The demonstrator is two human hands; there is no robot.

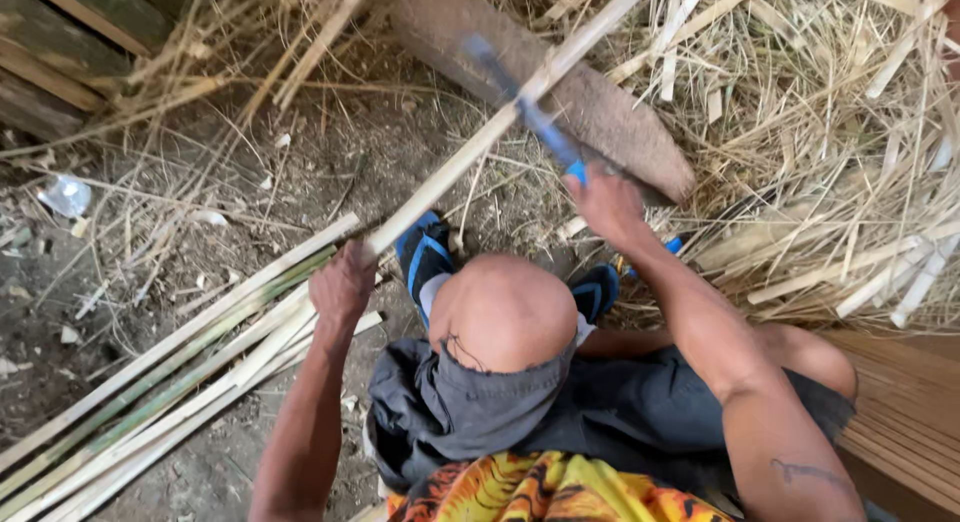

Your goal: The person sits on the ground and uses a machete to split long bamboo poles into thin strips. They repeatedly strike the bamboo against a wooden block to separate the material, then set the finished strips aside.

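My left hand [342, 282] grips a long pale bamboo strip [500, 122] that slants up to the right across the view. My right hand [606, 204] holds a blue-handled knife [530, 112], its blurred blade laid across the strip above a rounded wooden block [620, 132]. My bent knee [505, 312] pokes out of dark shorts between my arms. Blue sandals [425, 252] show just beyond it.
A pile of split bamboo strips [170, 392] lies on the dirt at lower left. Heaps of dry shavings and offcuts [830, 152] cover the right side. Wooden planks [60, 42] stand at upper left, a stack of thin brown slats [910, 422] at lower right.
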